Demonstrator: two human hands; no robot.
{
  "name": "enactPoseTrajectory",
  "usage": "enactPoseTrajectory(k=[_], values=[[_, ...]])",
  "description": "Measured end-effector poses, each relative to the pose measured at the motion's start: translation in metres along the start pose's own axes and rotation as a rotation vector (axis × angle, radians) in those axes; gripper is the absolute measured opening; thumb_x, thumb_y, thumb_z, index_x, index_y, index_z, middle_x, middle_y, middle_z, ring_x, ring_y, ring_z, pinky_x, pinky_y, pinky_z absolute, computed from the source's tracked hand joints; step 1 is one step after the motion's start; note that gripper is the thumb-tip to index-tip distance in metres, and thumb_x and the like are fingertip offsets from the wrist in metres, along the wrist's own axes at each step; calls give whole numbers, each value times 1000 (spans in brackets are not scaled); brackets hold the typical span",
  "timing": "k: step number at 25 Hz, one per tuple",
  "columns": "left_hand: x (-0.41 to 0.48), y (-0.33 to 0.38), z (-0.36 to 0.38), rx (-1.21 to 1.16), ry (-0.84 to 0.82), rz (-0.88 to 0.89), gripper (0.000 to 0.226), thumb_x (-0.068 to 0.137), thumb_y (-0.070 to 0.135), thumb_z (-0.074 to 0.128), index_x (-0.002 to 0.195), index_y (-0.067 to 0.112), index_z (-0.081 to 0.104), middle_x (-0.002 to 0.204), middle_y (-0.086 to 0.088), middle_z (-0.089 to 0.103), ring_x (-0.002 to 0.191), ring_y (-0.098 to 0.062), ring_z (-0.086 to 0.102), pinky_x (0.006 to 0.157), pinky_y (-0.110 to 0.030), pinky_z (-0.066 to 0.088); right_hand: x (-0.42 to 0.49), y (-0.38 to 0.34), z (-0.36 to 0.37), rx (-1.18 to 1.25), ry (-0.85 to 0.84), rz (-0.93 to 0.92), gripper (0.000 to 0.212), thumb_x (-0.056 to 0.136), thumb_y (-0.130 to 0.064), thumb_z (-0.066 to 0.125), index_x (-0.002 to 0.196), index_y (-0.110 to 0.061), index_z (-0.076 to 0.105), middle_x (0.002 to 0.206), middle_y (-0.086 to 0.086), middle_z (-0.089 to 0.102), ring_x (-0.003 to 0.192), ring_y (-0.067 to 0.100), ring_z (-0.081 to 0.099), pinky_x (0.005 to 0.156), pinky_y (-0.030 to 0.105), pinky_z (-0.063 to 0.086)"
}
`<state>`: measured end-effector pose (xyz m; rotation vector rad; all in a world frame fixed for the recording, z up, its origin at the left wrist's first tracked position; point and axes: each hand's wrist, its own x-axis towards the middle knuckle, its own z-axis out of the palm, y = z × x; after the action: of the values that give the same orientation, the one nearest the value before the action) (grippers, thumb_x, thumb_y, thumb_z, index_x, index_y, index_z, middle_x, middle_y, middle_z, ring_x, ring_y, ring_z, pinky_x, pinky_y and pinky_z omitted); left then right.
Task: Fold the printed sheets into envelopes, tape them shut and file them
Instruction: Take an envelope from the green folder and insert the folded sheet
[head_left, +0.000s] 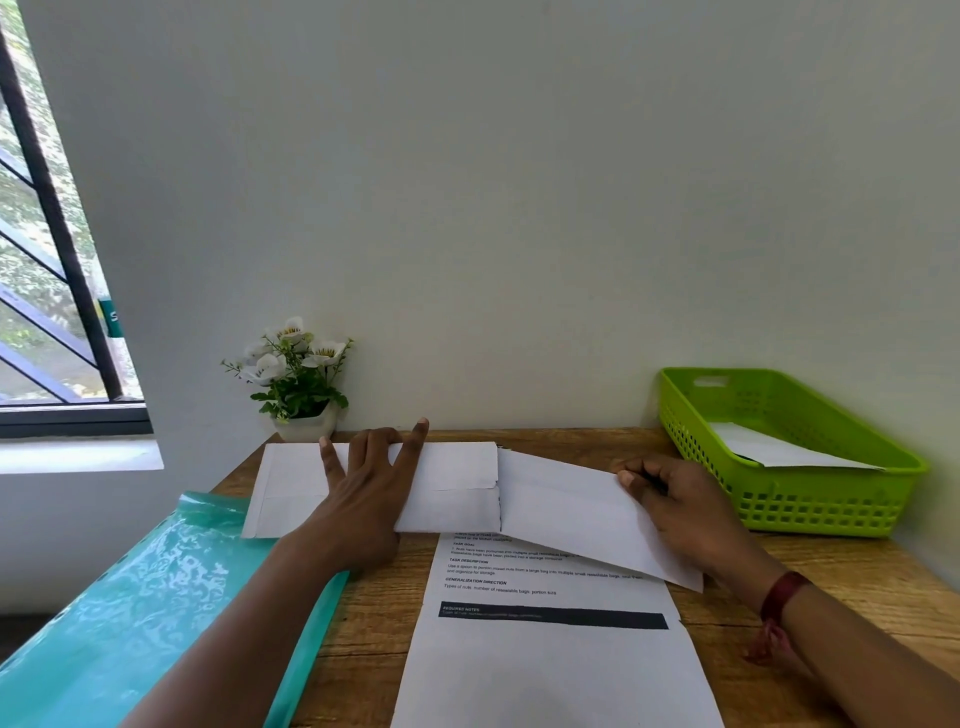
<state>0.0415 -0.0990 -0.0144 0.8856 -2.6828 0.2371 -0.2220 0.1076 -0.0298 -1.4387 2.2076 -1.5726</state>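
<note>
A white folded sheet (457, 488) lies across the far half of the wooden desk (831, 582). My left hand (363, 499) presses flat on its left half with the fingers spread. The right part of this sheet (566, 509) is lifted off the desk, and my right hand (675, 509) pinches its right edge between thumb and fingers. Under it, toward me, a printed sheet (550, 639) with text and a black bar lies flat on the desk.
A green plastic basket (810, 509) at the right back holds a white folded paper (779, 449). A teal plastic folder (135, 623) lies at the left front. A small pot of white flowers (298, 379) stands against the wall. A window is at the left.
</note>
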Motion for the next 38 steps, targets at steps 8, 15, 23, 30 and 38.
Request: enactPoseTrajectory(k=[8, 15, 23, 30, 38], values=[[-2, 24, 2, -21, 107, 203, 122, 71, 42, 70, 145, 35, -27, 139, -4, 10, 136, -27, 3, 107, -63, -19, -8, -7, 5, -57, -54, -113, 23, 95, -18, 58, 77, -29, 68, 76, -8, 69, 73, 8, 61, 69, 32, 44], [-2, 37, 8, -84, 161, 219, 114, 71, 51, 66, 147, 34, -17, 138, 1, 13, 134, -22, 8, 110, -63, -16, -13, -18, 11, -18, 205, -183, 26, 94, -19, 58, 120, -18, 65, 122, -3, 63, 116, 14, 55, 102, 34, 41], [5, 21, 13, -185, 238, 42, 107, 66, 60, 67, 149, 32, 7, 134, 0, 27, 132, -23, 21, 109, -63, -17, -14, -16, 12, 221, 316, 34, 30, 93, -29, 59, 122, -32, 55, 121, -12, 61, 113, 10, 58, 95, 34, 46], [5, 23, 10, -162, 290, 38, 102, 65, 62, 66, 148, 29, 18, 131, -1, 33, 127, -23, 29, 111, -67, -8, -13, -14, 20, 449, 212, 184, 16, 95, -33, 56, 107, -34, 67, 98, -14, 72, 94, 10, 66, 78, 35, 52], [3, 33, 8, -131, 303, 60, 102, 65, 62, 68, 147, 28, 18, 133, -1, 34, 127, -23, 30, 110, -65, -11, -22, -26, 22, 455, 76, 149, 29, 82, -60, 50, 98, -47, 70, 100, -21, 72, 92, -4, 65, 73, 28, 50]])
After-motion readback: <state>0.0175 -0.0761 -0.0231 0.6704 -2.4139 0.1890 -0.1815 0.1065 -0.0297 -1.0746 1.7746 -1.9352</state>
